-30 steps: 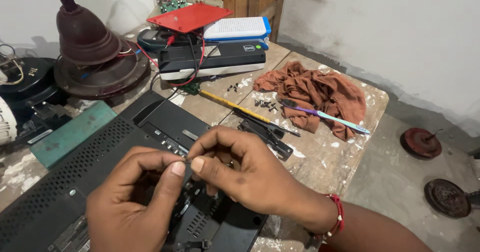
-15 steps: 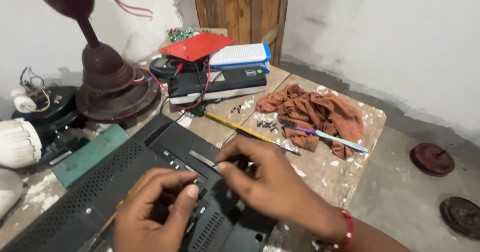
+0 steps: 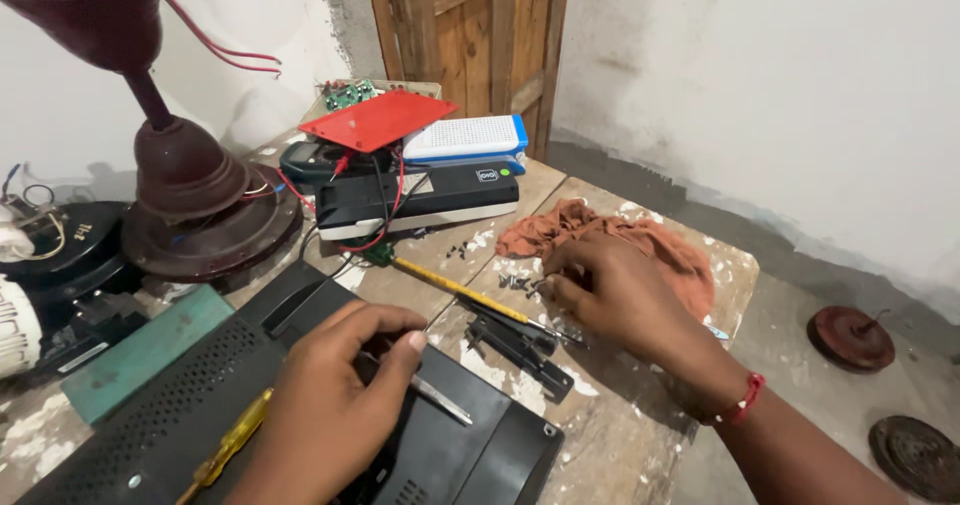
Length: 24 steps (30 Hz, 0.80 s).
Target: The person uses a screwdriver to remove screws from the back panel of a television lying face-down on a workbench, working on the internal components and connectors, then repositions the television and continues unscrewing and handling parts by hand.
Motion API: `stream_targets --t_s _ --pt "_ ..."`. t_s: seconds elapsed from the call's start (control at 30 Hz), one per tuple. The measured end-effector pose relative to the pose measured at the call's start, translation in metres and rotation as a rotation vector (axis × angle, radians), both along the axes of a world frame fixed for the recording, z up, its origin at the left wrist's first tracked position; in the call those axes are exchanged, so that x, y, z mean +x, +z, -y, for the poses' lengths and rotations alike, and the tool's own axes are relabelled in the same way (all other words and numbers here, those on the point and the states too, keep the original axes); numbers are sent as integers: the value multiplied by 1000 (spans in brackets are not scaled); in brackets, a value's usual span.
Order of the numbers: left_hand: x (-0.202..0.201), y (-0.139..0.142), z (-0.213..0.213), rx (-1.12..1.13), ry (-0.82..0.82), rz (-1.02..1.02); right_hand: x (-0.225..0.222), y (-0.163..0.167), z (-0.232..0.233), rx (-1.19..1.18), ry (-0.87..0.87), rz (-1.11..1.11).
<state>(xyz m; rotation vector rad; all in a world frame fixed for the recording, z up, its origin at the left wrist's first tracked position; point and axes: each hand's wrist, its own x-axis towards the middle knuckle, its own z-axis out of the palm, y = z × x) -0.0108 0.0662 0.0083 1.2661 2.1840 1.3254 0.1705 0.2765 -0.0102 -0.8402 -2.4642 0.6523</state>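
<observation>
Pinching small screws (image 3: 515, 283) at two o'clock, my right hand (image 3: 610, 290) keeps a narrow grip. My left hand (image 3: 335, 405) holds a yellow-handled screwdriver (image 3: 230, 445) against the black casing (image 3: 450, 445).

The left hand (image 3: 335, 405) lay at the frame's six o'clock, back upward, fingers curled and thumb pressed to the forefinger in a pinch. The right hand (image 3: 610, 295) reached out toward two o'clock, palm down, fingertips bunched low, its forearm running back to the five o'clock corner.
</observation>
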Motion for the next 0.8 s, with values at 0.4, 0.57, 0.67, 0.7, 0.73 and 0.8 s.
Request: stream_targets --t_s 0.4,0.57,0.67,0.7,0.73,0.8 --pt "-3 -7 -26 100 -49 -45 -16 -16 -20 173 120 76" --pt "-2 -7 -24 14 -14 -17 -17 -18 -20 237 158 75" --pt "-2 -7 -23 36 -20 -14 -17 -13 -17 202 138 78" --pt "-2 -7 -22 47 -19 -21 -16 -12 -15 173 115 73" --pt "-2 -8 -21 58 -18 -27 -16 -10 -13 143 93 70" --pt "-4 -8 -18 56 -3 -31 -12 -4 -10 115 46 55"
